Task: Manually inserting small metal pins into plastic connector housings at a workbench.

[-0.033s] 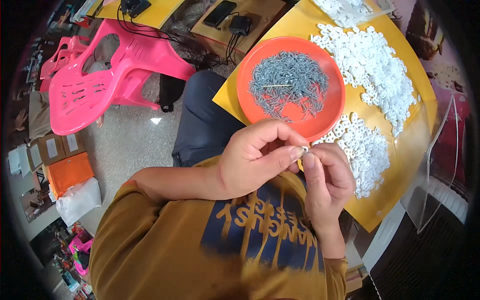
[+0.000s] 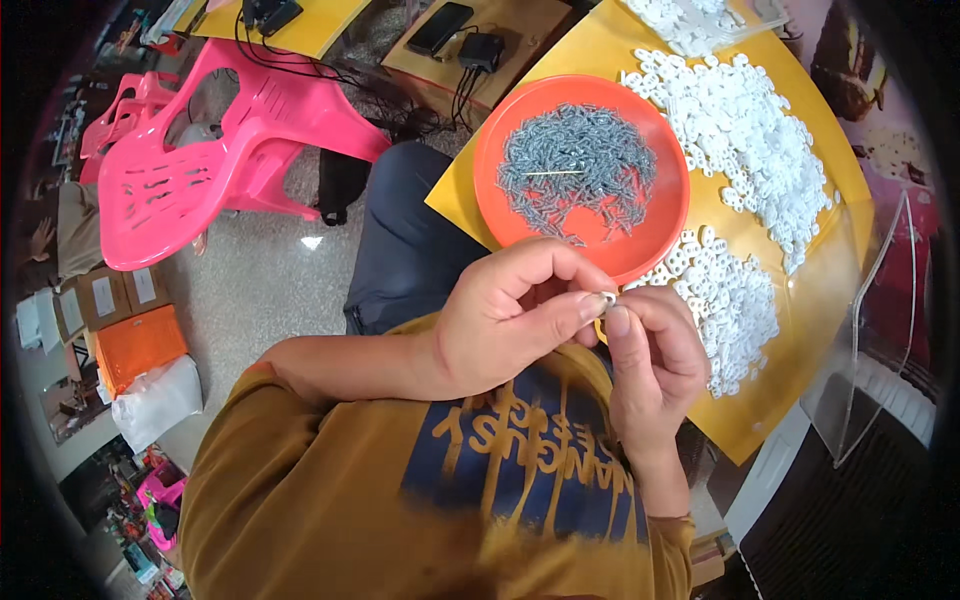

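My left hand (image 2: 530, 318) and my right hand (image 2: 655, 365) meet in front of my chest, their fingertips almost touching. Pinched between the left thumb and forefinger is a small white plastic piece (image 2: 609, 298), only its edge visible. The right thumb and forefinger are pressed together against it; whatever they grip is hidden. Just beyond the hands is a red-orange bowl (image 2: 668, 140) of small grey metal screws (image 2: 575, 140), with a thin pale stick (image 2: 553, 173) on top. A pile of small white plastic pieces with holes (image 2: 730, 310) lies beside my right hand.
A yellow tabletop (image 2: 745, 410) carries the bowl and a larger pile of white pieces (image 2: 745, 125). A clear plastic bag (image 2: 690, 22) lies at its far end. Pink plastic chairs (image 2: 165, 190) stand at left. A phone (image 2: 440, 28) and black adapter (image 2: 481, 51) rest on a wooden surface.
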`<state>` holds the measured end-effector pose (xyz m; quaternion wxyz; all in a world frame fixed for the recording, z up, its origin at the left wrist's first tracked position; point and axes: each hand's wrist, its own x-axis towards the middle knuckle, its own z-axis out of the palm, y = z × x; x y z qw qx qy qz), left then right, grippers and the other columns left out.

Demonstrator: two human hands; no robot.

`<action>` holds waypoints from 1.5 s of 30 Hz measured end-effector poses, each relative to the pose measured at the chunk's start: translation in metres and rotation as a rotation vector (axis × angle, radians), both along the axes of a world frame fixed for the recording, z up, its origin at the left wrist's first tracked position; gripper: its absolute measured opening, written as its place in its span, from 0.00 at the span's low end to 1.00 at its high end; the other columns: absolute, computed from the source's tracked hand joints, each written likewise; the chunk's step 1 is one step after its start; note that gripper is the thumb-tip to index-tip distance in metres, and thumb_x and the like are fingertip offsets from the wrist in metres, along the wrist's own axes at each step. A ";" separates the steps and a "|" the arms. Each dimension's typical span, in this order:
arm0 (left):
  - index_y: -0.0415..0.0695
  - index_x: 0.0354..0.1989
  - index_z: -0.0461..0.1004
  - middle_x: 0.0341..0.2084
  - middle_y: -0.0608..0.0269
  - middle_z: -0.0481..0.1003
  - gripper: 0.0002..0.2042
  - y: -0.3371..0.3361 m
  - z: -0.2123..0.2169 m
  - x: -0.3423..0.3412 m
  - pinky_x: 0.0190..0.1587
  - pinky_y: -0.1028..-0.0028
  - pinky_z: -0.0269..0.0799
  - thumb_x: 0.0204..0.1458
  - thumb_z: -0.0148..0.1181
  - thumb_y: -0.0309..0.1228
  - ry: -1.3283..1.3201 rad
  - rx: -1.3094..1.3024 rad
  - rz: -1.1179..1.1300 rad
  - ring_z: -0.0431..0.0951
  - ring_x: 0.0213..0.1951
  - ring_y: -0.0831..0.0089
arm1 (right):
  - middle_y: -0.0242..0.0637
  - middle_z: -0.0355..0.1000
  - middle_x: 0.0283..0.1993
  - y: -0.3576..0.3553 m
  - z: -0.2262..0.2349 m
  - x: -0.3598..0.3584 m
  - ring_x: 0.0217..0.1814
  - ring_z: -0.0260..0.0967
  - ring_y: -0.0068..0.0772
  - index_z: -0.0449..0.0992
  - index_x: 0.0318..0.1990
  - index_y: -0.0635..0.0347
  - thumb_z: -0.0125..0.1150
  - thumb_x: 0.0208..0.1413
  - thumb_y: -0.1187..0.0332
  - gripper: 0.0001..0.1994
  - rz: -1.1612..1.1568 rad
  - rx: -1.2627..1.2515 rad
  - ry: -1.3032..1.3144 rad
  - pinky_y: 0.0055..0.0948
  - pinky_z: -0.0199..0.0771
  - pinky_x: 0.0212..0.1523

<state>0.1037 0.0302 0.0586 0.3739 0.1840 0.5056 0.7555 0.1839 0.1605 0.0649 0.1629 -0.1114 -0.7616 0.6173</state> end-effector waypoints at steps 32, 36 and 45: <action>0.38 0.35 0.68 0.25 0.69 0.69 0.06 -0.009 -0.024 0.001 0.25 0.85 0.67 0.52 0.48 0.26 -0.074 -0.010 0.013 0.70 0.24 0.85 | 0.32 0.65 0.27 -0.012 -0.010 -0.004 0.30 0.60 0.20 0.70 0.26 0.68 0.52 0.48 0.76 0.04 -0.039 -0.061 -0.152 0.18 0.60 0.33; 0.38 0.36 0.68 0.26 0.69 0.69 0.06 -0.012 -0.026 0.002 0.26 0.85 0.67 0.52 0.49 0.26 -0.027 0.057 0.007 0.70 0.25 0.85 | 0.31 0.65 0.27 -0.012 -0.010 -0.005 0.29 0.59 0.19 0.71 0.27 0.66 0.54 0.47 0.76 0.02 -0.069 -0.244 -0.167 0.17 0.58 0.33; 0.39 0.37 0.68 0.24 0.69 0.70 0.06 -0.011 -0.023 0.000 0.27 0.85 0.65 0.51 0.49 0.25 -0.101 0.008 -0.036 0.70 0.26 0.85 | 0.29 0.65 0.27 -0.009 -0.025 0.002 0.29 0.59 0.18 0.69 0.27 0.65 0.53 0.48 0.77 0.01 -0.090 -0.265 -0.167 0.16 0.58 0.32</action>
